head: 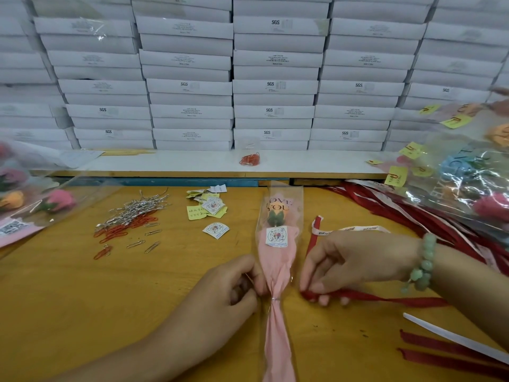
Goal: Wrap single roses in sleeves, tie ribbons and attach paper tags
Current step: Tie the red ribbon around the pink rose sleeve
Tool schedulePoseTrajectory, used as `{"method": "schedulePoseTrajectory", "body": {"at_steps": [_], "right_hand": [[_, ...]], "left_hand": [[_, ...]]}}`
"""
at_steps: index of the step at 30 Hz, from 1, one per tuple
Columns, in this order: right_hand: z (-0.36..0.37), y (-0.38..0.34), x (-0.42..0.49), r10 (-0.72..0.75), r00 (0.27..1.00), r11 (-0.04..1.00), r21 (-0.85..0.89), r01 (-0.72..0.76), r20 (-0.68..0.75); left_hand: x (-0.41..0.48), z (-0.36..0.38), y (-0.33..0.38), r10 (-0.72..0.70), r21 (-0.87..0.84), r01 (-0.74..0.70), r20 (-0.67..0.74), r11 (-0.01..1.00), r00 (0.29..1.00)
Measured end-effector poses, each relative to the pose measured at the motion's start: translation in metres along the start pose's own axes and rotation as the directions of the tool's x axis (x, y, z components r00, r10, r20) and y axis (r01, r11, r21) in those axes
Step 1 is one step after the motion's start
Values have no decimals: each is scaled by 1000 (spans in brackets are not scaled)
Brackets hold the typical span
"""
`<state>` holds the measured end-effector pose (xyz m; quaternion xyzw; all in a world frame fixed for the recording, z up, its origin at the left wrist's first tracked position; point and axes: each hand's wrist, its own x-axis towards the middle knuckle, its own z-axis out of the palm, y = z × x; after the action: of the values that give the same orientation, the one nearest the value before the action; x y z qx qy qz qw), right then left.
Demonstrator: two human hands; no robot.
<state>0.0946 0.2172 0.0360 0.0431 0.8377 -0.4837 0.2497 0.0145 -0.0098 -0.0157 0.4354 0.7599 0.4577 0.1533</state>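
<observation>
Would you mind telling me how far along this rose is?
Done: the rose is in its sleeve, sticker on, neck cinched with a wire tie. In hand: the left hand pinches the wire tie at the neck; the right hand pinches a red ribbon beside it. Left: tying the ribbon round the neck and clipping on a yellow tag.

White boxes (190,86), some printed SGS, are stacked in columns across the back, from 9 through 12 to 3 o'clock. Below them at 12 o'clock, a small bag of orange clips (249,159) lies on a white ledge (165,164). At 9 o'clock, loose silver and orange paper clips (129,219) are heaped on the yellow worktop (68,285).
</observation>
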Motion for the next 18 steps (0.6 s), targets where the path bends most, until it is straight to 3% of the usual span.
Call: {"method": "schedulePoseTrajectory", "body": {"at_steps": [8, 18], "right_hand": [[28, 1, 11, -75, 995, 947, 307, 90, -63], [38, 1, 15, -127, 983, 971, 185, 150, -133]], "left_hand": [[2, -1, -2, 7, -91, -6, 4, 996, 1000], [1, 0, 3, 104, -19, -103, 47, 995, 994]]}}
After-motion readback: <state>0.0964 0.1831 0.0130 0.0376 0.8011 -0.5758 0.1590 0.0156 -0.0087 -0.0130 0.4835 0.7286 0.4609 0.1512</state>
